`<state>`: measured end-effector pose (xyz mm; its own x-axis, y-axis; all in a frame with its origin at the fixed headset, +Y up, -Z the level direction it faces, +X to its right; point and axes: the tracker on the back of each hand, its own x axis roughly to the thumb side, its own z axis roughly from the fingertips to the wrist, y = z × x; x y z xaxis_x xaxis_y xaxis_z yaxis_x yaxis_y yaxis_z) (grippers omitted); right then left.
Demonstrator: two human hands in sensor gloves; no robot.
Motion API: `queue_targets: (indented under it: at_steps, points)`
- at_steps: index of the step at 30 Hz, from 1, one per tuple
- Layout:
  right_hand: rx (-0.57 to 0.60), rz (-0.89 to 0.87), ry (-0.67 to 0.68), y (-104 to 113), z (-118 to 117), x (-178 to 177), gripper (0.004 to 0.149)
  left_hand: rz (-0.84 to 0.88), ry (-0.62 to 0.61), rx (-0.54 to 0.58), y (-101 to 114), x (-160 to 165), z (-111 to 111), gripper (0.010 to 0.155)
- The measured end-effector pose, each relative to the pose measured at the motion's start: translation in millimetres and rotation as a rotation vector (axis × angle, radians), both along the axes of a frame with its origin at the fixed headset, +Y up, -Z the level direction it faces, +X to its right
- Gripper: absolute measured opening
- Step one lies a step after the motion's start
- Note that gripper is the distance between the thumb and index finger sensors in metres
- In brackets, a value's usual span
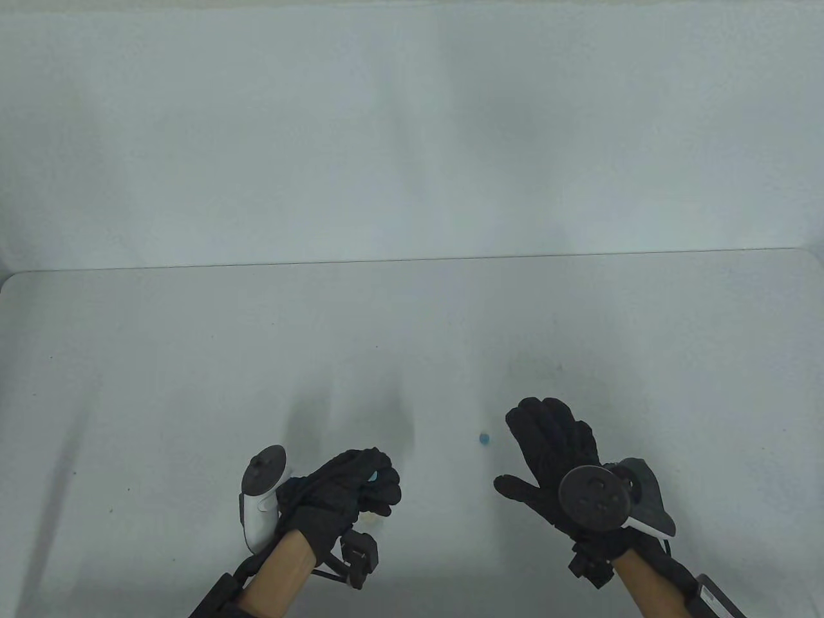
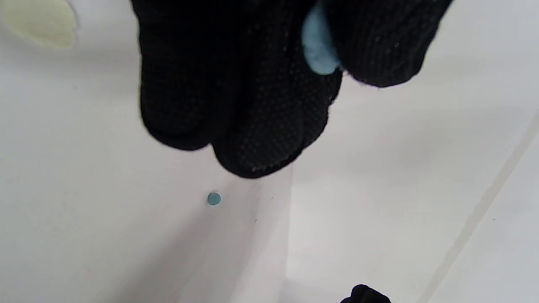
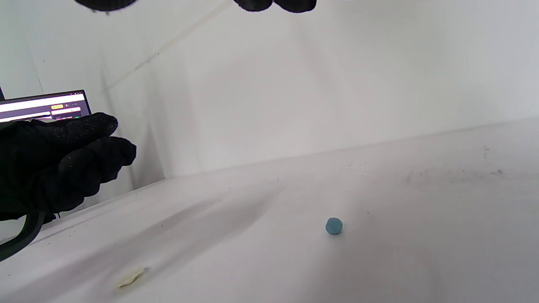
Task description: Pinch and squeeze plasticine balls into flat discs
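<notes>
Table view, left to right: left hand (image 1: pixel 351 492) is curled into a loose fist above the table (image 1: pixel 193 360), fingers closed narrow on a pale blue lump (image 1: pixel 372 476) that shows only as a sliver at the knuckles. Left wrist view confirms the lump (image 2: pixel 319 46) is pinched between thumb and fingers, already looking flattened at its exposed edge; how flat overall cannot be told, most of it is hidden. A pale yellowish disc (image 2: pixel 40 21) lies on the table just under that hand, thin and ragged-edged in the right wrist view (image 3: pixel 131 277). Further right, a small blue ball (image 1: pixel 484 439) sits on the table between the two hands, just beside the right fingertips and not touched; round, matte, darker blue than the held piece (image 3: pixel 334 226). Right hand (image 1: pixel 547 463) hovers flat, fingers spread wide, holding nothing. Judgement: plasticine is light, soft, slightly tacky; likely to stick to glove fabric. Best grasp is thumb and forefinger on opposite sides of the ball, then squeeze evenly.
</notes>
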<state>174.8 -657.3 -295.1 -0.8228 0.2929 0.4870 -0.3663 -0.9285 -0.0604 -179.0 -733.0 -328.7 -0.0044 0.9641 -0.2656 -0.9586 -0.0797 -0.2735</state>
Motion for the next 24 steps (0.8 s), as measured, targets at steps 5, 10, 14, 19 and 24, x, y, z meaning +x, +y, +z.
queue_targets:
  at_steps: [5,10,14,19,24]
  points:
    - [0.003,-0.001,0.000,0.1,0.2,0.1,0.085,-0.016,0.003,0.024,2.4,0.3,-0.1,0.041]
    - [0.003,-0.001,0.000,0.0,0.5,0.1,0.085,0.146,-0.155,-0.012,-3.6,4.9,-0.1,0.088]
    - [-0.003,0.003,-0.001,-0.7,0.3,0.0,0.085,0.107,-0.144,-0.017,-5.5,6.1,0.1,0.084]
    - [-0.005,0.005,0.000,-1.0,0.1,-0.3,0.085,0.059,-0.094,-0.047,-5.9,3.9,-0.5,0.047]
    - [-0.006,0.005,0.003,-1.0,-0.2,-0.6,0.085,0.040,-0.096,-0.027,-2.5,5.1,-1.6,0.044]
